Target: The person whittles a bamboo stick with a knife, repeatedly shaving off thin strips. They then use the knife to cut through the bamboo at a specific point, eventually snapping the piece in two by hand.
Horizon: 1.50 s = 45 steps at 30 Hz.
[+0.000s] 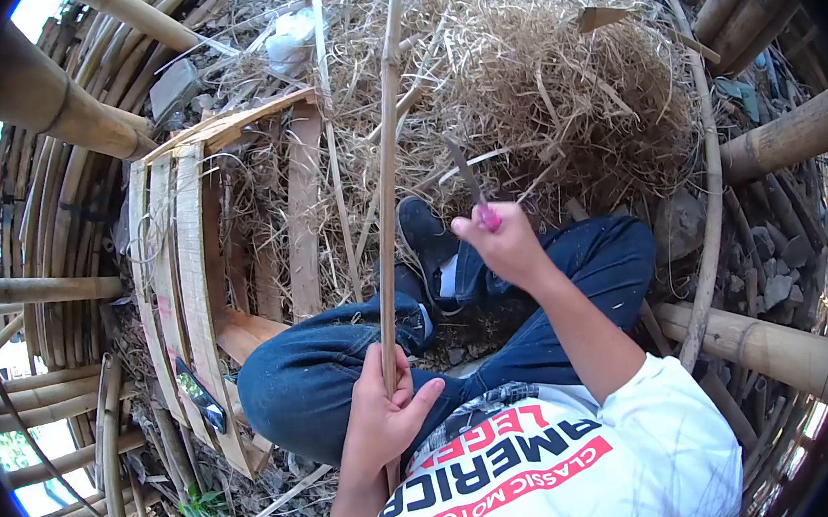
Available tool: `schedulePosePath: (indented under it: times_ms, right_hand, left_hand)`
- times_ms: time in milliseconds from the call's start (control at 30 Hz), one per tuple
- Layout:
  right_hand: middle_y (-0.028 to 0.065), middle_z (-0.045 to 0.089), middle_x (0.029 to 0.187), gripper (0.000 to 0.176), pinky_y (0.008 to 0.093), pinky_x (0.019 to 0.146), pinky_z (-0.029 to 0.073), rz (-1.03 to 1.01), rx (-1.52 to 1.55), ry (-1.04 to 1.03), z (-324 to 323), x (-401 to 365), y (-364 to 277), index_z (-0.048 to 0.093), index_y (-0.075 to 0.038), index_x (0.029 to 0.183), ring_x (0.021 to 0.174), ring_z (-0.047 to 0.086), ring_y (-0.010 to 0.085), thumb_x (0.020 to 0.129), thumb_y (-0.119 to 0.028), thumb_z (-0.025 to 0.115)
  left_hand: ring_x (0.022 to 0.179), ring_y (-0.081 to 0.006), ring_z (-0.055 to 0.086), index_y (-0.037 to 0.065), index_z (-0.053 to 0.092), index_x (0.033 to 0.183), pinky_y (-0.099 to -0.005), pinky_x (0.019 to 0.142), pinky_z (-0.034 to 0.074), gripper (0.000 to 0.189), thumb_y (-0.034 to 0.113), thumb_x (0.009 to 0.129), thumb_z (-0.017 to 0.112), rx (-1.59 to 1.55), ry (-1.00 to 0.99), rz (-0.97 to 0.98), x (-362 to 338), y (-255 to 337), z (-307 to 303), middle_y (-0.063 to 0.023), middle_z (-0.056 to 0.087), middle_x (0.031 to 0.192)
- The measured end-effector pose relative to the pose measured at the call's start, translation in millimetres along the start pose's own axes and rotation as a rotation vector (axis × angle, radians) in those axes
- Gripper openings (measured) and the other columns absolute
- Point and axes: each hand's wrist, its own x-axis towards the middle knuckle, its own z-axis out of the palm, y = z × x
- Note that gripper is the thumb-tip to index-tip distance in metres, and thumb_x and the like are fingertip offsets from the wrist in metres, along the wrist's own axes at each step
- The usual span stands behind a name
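Note:
My left hand [384, 404] is wrapped round a long bamboo strip [387, 162] near its lower end, in front of my shirt. The strip rises steeply, past my crossed legs and out of the top of the view. In my right hand [508, 242], closed above my right knee, is a knife [463, 167] with a pink handle. Its blade points up and away from me, to the right of the strip and apart from it. Just beyond the blade lies a large heap of thin bamboo shavings [567, 97].
At left stands a wooden pallet [196, 278] with a phone [199, 393] on its slats. A white plastic bag [291, 41] and a grey block [175, 89] lie farther back. Bamboo poles [766, 346] reach in from both sides, with stones [780, 281] at right.

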Motion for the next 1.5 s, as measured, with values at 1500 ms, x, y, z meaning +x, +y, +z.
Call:
schedulePosePath:
  times_ms: [1500]
  right_hand:
    - [-0.0061,0.034,0.055,0.025,0.0223,0.041,0.022,0.135,0.588,-0.334,15.3,-6.1,-63.8,0.055,0.001,0.104,0.042,0.03,0.004,0.098,-0.024,0.055]
  left_hand:
    - [0.058,-0.0078,0.04,0.006,0.045,0.095,-0.0215,0.054,0.039,0.02,0.025,0.101,0.045,-0.501,-0.384,-0.083,25.5,-3.4,7.8,0.0025,0.039,0.071]
